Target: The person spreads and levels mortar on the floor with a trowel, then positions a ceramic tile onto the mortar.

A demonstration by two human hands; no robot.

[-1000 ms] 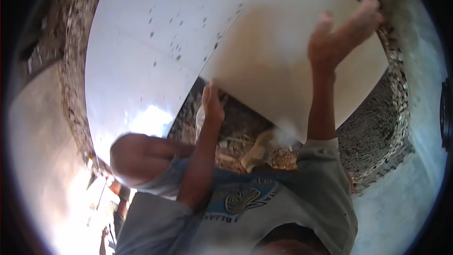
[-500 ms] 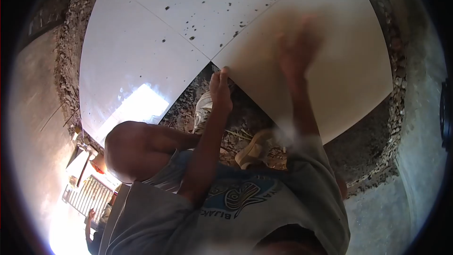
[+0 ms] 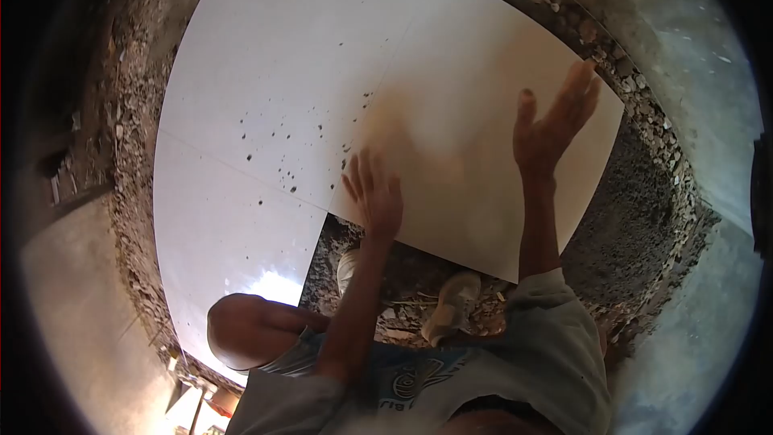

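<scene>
The tile [image 3: 471, 213] is pale, glossy, brown-tinged

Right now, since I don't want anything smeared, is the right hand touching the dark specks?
Apart. The head view shows a broad stretch of pale tile between the right hand and the dark specks farther left.

One grey short-sleeved cloth shirt [image 3: 491, 374] bearing a blue chest print [image 3: 415, 380] with dark looping lines, plus pale, scuffed shoes [image 3: 452, 308].
</scene>
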